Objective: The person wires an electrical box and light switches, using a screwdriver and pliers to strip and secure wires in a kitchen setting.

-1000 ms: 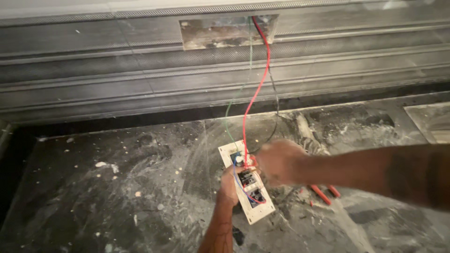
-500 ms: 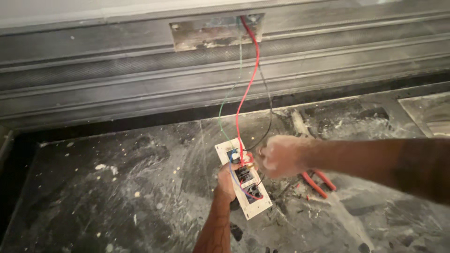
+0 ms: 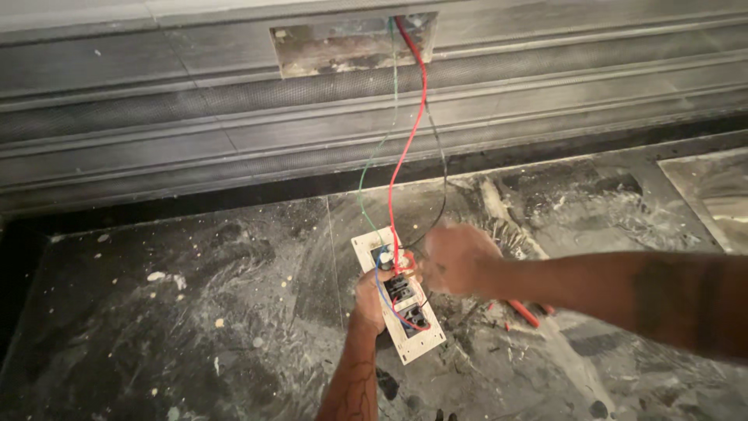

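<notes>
The left hand [image 3: 372,300] grips the cream switch plate [image 3: 397,294] from below, fingers wrapped round its left edge. The right hand [image 3: 456,259] is closed against the plate's upper right edge, fingers bunched on the red wire [image 3: 405,156] rising to the wall opening [image 3: 351,43]. Dusty floor [image 3: 195,312] lies open leftward.

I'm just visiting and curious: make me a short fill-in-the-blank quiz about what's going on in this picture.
1. The left hand holds a white rectangular socket plate above the dusty ____.
2. The right hand is at the plate's ____ edge.
3. Red, green and ____ wires run from the plate up to the rectangular wall opening.
4. Beneath the right forearm lie red-handled ____.

Missing words: floor; right; black; pliers
</notes>
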